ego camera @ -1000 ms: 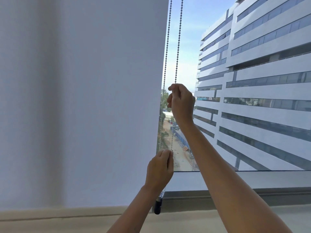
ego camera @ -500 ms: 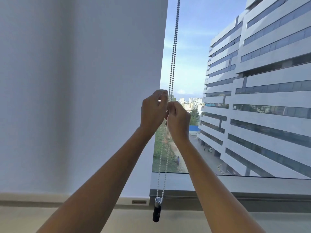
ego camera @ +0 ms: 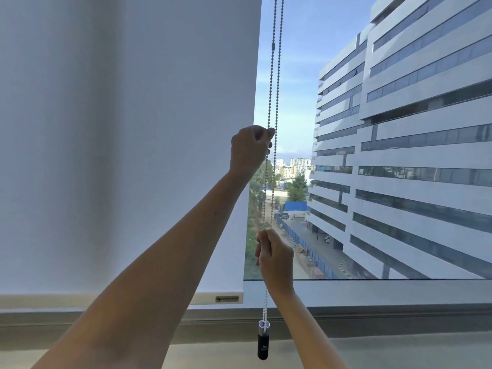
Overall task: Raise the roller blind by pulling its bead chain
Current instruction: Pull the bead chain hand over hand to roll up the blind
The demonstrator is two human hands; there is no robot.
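Pinching one strand of the bead chain (ego camera: 272,86) high with the fingers of the left hand (ego camera: 249,150), while the right hand (ego camera: 275,258) grips it low, allows alternating downward pulls. Roller blind (ego camera: 127,145) hangs nearly fully lowered, its bottom bar (ego camera: 221,297) just above the sill (ego camera: 399,319); the chain's weight (ego camera: 263,342) dangles below.

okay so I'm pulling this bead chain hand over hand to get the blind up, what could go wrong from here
1. The left hand and right hand both pinch the bead chain; gripping opposite strands would stall the blind.
2. The dark connector might jam at the top.
3. The hanging weight could swing against the sill.
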